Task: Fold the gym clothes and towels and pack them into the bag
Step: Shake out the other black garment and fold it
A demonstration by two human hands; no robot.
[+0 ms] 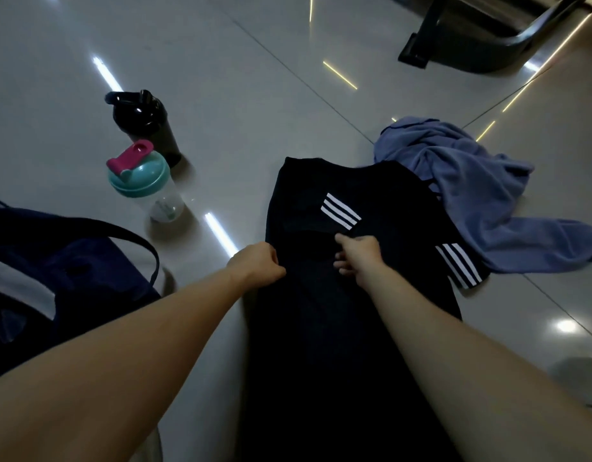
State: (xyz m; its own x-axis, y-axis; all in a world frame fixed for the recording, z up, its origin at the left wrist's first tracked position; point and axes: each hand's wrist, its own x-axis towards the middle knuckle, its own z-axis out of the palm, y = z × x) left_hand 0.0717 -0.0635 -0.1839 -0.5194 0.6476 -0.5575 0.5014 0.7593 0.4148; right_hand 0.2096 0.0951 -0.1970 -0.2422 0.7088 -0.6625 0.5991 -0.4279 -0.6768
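Note:
A black T-shirt [308, 201] with white sleeve stripes lies flat on the tiled floor, one sleeve folded onto its middle. My left hand [259, 263] grips the shirt's left edge with curled fingers. My right hand [358, 256] pinches the folded fabric near the middle, just below the striped sleeve. A crumpled blue garment [471, 185] lies to the right, partly over the shirt's shoulder. The dark navy bag [74, 271] stands at the left with its strap arched up.
Two shaker bottles stand on the floor to the left of the shirt: a black one [147, 125] and a clear one with a teal lid [147, 181]. A dark machine base [471, 38] sits at the far right. Glossy floor tiles surround everything.

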